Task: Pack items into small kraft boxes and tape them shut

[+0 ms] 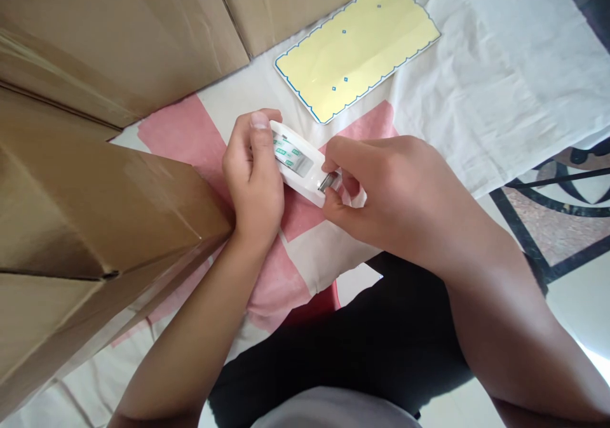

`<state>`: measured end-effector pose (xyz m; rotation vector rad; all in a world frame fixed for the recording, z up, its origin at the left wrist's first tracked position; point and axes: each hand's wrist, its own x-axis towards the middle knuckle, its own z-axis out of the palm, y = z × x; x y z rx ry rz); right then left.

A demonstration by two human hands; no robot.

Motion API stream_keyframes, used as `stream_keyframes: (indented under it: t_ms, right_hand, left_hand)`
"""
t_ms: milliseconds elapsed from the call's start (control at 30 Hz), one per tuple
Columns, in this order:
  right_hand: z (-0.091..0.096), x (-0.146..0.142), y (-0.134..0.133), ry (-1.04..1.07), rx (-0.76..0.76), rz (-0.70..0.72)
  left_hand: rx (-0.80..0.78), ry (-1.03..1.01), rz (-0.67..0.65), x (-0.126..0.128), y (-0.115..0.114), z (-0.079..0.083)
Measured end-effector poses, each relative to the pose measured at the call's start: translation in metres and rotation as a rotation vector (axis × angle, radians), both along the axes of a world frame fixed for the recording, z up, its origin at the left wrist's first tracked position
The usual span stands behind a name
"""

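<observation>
A white, oblong plastic device [312,192] with rounded ends is held between my two hands, tilted down toward the right. Its long recess [290,153] shows a white surface with green printed marks and a grey part beside it. My left hand [255,174] is closed around the far-left end, thumb on the top edge. At the other end, my right hand [381,183] pinches with thumb and fingertips at a small dark, shiny metallic part [328,182]. Whether that part is loose or fixed is hard to tell, and the fingers hide some of it.
A yellow card [357,50] with a blue scalloped border lies beyond the hands on a white and pink cloth [305,247]. Cardboard boxes [119,28] stand along the back, and another box [109,225] rises close on the left. Patterned floor [567,206] shows at the right.
</observation>
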<state>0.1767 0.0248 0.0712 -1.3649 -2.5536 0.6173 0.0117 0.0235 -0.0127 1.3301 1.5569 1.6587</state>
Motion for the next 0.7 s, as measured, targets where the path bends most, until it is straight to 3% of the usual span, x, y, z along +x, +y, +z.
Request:
stream_keyframes:
  t_ms: [467,700]
  right_hand:
    - [-0.0087,0.0089,0.0054,0.253,-0.129,0.028]
    - [-0.0041,0.0047,0.0022,0.188,-0.15,-0.007]
  left_hand:
    - [-0.003,-0.001,-0.01,-0.0021,0.0004,-0.0007]
    - [0.017,-0.03,-0.022,-0.0011,0.0013,-0.001]
